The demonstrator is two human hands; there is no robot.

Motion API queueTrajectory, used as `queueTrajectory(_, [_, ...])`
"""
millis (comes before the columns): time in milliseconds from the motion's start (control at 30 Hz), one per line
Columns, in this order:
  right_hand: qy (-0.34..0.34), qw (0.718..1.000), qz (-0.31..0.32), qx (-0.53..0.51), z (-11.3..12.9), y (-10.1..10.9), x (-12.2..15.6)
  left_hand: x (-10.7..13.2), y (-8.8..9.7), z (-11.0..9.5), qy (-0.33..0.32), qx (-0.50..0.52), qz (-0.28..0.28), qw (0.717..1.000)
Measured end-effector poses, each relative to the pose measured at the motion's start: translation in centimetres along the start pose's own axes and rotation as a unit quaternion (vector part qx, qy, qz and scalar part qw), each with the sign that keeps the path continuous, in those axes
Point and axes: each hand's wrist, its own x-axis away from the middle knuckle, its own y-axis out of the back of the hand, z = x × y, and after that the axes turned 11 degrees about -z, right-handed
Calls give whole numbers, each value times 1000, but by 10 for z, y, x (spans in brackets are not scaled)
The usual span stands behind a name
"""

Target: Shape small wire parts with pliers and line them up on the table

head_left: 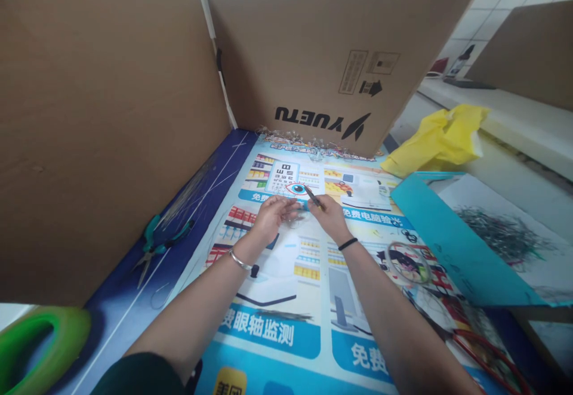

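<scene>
My right hand (330,217) is closed around a slim dark tool (313,198), whose narrow tip points up and to the left. Close beside it, my left hand (272,219) has its fingers bent together. Something thin and clear or wiry shows faintly by those fingertips, too small to make out. Both hands are just above a printed poster sheet (308,287) that covers the table. A bundle of thin wires (284,315) lies on the sheet, nearer to me than the hands.
Cardboard panels (290,43) rise behind and at left, with small wiry pieces (313,141) along the back. Teal-handled pliers (154,243) and green tape (67,347) lie left. At right are a wire coil (408,262), a blue box (447,240) of wire pieces, red-handled scissors (487,353) and yellow plastic (436,141).
</scene>
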Motion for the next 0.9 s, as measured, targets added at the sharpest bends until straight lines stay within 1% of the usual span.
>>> queueTrajectory(100, [24,998,31,49,-7,2,-2,-3,3,-4,8,-7,16,1000])
queueTrajectory(200, [43,995,49,74,-7,1,-2,-5,5,-6,18,-21,23,999])
queueTrajectory(367, [29,992,56,108,-1,1,-1,-6,7,-5,31,-43,48,997])
queueTrajectory(433, [31,990,49,130,2,2,0,-6,7,-5,33,-45,52,997])
queueTrajectory(533, [66,981,29,181,4,3,0,-6,7,-6,35,-49,43,997])
queueTrajectory(700, [150,947,-16,283,3,5,1,-6,6,-7,48,-67,43,996])
queueTrajectory(800, [176,931,-40,317,5,6,2,-5,5,-8,44,-87,41,994])
queueTrajectory(900, [197,919,-58,336,9,7,3,-4,3,-8,30,-108,22,993])
